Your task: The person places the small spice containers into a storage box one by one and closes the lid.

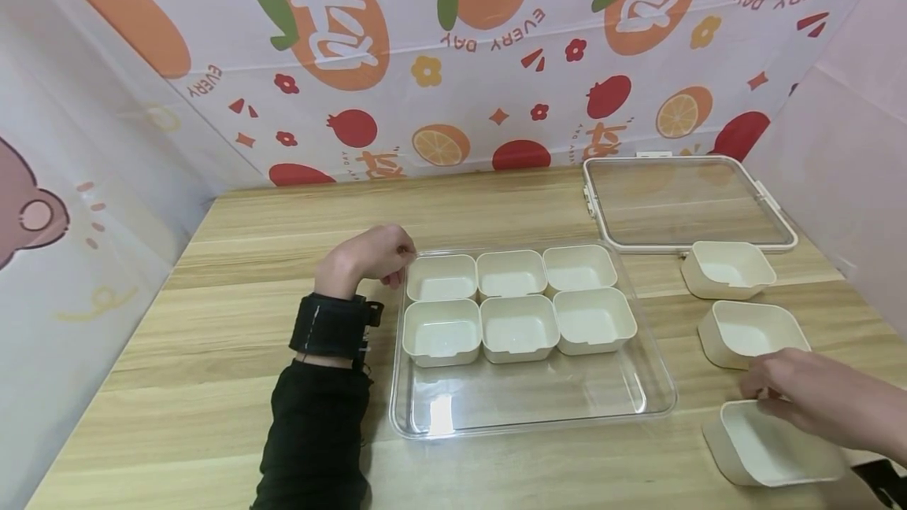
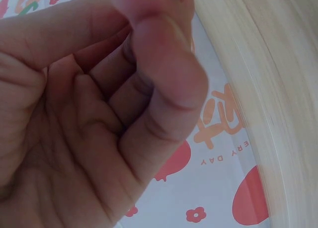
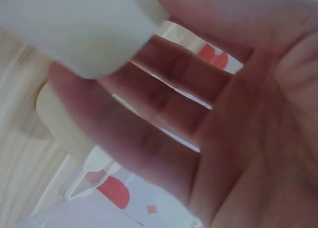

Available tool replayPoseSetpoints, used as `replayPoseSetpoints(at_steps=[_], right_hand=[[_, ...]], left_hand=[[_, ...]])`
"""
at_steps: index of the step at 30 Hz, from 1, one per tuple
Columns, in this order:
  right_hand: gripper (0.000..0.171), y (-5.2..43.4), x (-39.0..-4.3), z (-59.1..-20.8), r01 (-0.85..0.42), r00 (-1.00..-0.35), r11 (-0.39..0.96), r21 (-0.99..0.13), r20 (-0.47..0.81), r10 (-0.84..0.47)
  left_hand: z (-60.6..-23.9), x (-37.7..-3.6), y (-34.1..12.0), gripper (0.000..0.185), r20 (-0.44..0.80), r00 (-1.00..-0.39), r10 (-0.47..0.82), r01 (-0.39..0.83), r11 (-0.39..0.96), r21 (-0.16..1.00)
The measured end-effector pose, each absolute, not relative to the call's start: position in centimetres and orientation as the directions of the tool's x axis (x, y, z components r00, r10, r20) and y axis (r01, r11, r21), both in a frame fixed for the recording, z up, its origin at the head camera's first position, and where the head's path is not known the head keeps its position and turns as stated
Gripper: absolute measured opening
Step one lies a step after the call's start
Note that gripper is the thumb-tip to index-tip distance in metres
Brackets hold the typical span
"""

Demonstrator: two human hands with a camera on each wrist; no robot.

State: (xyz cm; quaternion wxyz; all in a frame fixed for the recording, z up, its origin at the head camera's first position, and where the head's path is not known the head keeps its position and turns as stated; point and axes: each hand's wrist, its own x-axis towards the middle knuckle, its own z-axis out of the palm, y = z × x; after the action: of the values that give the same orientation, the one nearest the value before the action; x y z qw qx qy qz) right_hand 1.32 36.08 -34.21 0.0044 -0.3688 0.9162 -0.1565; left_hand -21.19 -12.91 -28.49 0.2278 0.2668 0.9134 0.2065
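Observation:
Along the right side of the table, my right hand grips the far rim of the nearest cream plastic box. In the right wrist view the pale box lies between thumb and fingers. Two similar boxes, a middle one and a far one, stand beyond it. My left hand is at the back left corner of a clear tray, its curled fingers pinching the rim. Several cream boxes fill the tray's back part in two rows. The left wrist view shows curled fingers but not the tray.
A clear lid with a cream frame lies at the back right, behind the loose boxes. Fruit-printed sheeting hangs along the table's back edge. Bare wood shows left of the tray and in front of it.

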Motion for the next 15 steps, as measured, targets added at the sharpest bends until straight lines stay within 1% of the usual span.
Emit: replayPoseSetpoints(at_steps=[5, 10, 15], right_hand=[[0.052, 35.3, 0.6, -34.3, -0.675, -0.738, 0.709, -0.204, 0.193, -0.647], [0.048, 35.0, 0.0, -34.3, -0.616, -0.781, 0.778, -0.124, 0.226, -0.582], [0.045, 35.0, -1.1, -34.5, -0.574, -0.799, 0.816, -0.075, 0.273, -0.536]], left_hand=[[-28.3, -21.1, -12.9, 0.025, -0.307, -0.755, 0.579, 0.388, 0.773, 0.502], [-28.3, -21.1, -12.8, 0.025, -0.305, -0.752, 0.584, 0.397, 0.771, 0.498], [-28.3, -21.1, -12.9, 0.025, -0.299, -0.749, 0.591, 0.404, 0.766, 0.500]])
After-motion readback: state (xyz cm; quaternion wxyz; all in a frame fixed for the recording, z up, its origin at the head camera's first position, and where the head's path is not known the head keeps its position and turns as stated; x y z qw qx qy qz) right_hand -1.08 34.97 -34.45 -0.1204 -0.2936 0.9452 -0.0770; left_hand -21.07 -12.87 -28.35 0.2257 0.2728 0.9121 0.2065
